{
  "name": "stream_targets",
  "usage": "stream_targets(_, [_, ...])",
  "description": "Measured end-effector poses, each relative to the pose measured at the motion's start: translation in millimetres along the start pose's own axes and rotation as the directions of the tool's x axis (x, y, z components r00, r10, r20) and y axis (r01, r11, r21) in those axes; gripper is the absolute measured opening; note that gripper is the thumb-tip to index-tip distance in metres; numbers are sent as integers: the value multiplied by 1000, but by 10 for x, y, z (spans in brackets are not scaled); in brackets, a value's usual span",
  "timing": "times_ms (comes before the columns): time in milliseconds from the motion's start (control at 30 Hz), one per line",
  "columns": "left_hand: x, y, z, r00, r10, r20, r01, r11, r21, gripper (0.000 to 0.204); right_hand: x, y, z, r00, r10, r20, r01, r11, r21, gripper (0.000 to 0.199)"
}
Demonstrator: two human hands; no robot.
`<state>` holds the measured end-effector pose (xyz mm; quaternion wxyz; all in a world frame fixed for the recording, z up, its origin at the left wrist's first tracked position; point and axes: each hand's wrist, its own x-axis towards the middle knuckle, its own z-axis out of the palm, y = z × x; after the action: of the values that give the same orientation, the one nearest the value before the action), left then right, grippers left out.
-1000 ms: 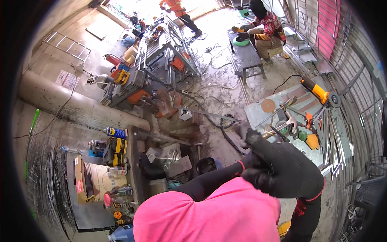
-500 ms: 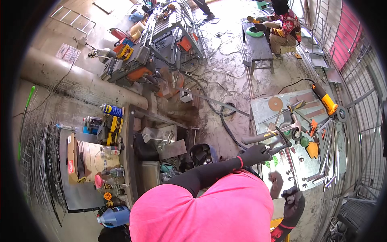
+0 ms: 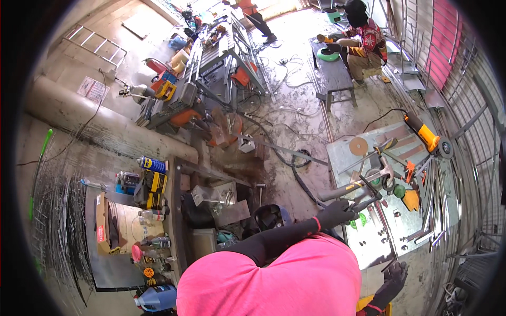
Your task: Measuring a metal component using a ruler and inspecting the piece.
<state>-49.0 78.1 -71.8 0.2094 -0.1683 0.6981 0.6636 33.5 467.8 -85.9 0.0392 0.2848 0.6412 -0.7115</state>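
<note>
My left hand (image 3: 337, 213), in a dark glove, is closed round a dark jawed tool (image 3: 369, 202) that looks like a welding electrode holder. It is over the left side of a metal-topped table (image 3: 369, 247). Just beyond lies a claw hammer (image 3: 345, 189), its head toward the right. Off the table's near edge, my gloved right hand (image 3: 392, 276) has its fingers curled together. A thin dark sliver shows at its fingertips, too small to name. Small dark metal pieces (image 3: 403, 242) and green round patches (image 3: 361, 220) are on the tabletop below the tool.
An angle grinder (image 3: 424, 134), a brown disc (image 3: 358, 146) and metal strips (image 3: 435, 200) lie on the table. A black cable (image 3: 298, 176) crosses the floor. At left stands a bench (image 3: 179, 231) with bottles and cans. Another person (image 3: 366, 45) sits at the far right.
My right hand has moved away from the table's edge, toward me and slightly right. My left hand keeps its grip on the tool, a little lower. The whole view has shifted slightly.
</note>
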Motion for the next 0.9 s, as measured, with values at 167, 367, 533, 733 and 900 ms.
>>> stream_targets(167, [-15,-29,29,1000,21,8,-21,1000,-15,42,-24,13,-63,992,-16,-125,23,998,54,64])
stream_targets(367, [108,-203,14,1000,-1,3,1,1000,8,41,-378,-1161,710,741,77,667,-12,995,-102,88])
stream_targets(533, [316,-556,7,1000,13,23,-11,997,-77,31,-297,-2130,1747,343,175,923,342,892,-296,77])
stream_targets(733, [411,-659,-168,735,464,495,-675,433,597,26,-234,-2617,2329,30,54,998,665,745,-60,60])
stream_targets(900, [307,-547,-11,921,269,281,-360,860,360,28,33,-2365,1841,301,-104,948,504,861,-65,47])
